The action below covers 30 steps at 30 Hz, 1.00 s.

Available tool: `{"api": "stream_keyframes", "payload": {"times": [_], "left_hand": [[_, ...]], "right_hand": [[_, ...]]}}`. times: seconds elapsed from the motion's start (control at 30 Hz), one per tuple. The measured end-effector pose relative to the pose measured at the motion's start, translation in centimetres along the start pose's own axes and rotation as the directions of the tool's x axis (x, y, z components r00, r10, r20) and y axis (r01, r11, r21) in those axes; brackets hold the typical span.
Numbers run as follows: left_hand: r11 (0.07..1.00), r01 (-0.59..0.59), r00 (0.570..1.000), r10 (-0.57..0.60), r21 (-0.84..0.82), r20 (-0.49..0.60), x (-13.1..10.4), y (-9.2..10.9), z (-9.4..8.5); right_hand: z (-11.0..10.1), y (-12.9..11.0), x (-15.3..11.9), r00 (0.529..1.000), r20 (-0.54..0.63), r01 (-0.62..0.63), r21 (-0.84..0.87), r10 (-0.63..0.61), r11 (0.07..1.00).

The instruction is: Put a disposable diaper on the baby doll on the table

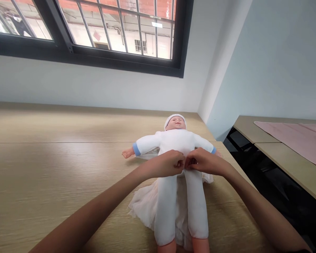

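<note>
At the left of the doll (177,140), the wooden table (68,168) offers wide room for passing; one outstretched arm (149,143) of the doll lies partly in this way; at its waist, the left hand (171,163) and the right hand (206,161) block the passage; beyond its head, the wall (94,86) limits the reach.

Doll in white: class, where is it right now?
In the head view, the doll lies on its back just right of centre, on white fabric atop the wood-grained table, with the person's left hand and right hand at its waist.
</note>
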<state>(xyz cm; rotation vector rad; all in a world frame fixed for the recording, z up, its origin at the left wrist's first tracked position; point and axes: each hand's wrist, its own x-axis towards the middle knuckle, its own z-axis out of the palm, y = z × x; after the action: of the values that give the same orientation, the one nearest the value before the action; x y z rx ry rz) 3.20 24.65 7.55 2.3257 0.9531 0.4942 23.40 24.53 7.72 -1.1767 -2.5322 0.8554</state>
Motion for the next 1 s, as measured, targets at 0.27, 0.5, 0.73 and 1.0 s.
{"api": "stream_keyframes", "payload": {"times": [0.27,0.5,0.73,1.0], "left_hand": [[0.952,-0.002,0.986,-0.048,-0.305,-0.158,0.3,-1.3,-4.5],[0.995,0.095,0.978,-0.095,-0.006,-0.185,0.9,-3.3,-2.6],[0.997,0.073,0.994,-0.069,0.040,-0.088,0.8,-2.9,-2.4],[0.990,0.119,0.993,-0.118,0.077,-0.014,0.6,-3.1,-2.6]], "right_hand": [[-1.1,0.7,0.5,0.893,-0.451,0.078,0.154,0.000,0.985],[0.3,2.5,1.8,0.904,-0.425,0.087,0.101,-0.036,0.991],[0.3,1.0,1.2,0.932,-0.354,0.087,0.017,-0.076,0.996],[0.3,-0.6,0.6,0.977,-0.183,0.103,-0.018,-0.105,0.994]]}}
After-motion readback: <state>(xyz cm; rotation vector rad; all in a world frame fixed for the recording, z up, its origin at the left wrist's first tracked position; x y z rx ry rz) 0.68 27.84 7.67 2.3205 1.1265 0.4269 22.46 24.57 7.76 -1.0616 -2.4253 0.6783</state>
